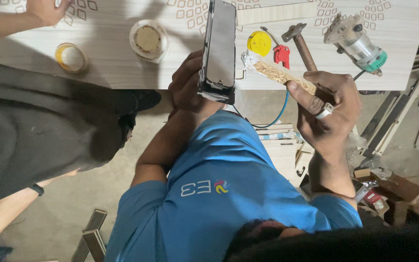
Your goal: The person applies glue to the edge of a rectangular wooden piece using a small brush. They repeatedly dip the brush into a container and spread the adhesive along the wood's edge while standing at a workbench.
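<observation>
My left hand [186, 83] grips the near end of a long, glossy black panel [217, 46], which stands on edge over the white wood-grain table [117, 68]. My right hand [327, 107], with a ring on one finger, pinches a narrow strip of particleboard [278, 74]. The strip's far tip is coated in a white lump [249, 60] and points at the panel's side. A hammer [300, 42] lies just behind the strip, its handle running up to my right fingers.
On the table lie a yellow tape measure [259, 42], a red tool [282, 55], a silver-and-green trim router [358, 41], two tape rolls [72, 57] [149, 40] and a wood strip [277, 12]. Another person in grey [40, 126] stands at the left, hand [45, 9] on the table. Scrap boards [282, 145] lie on the floor.
</observation>
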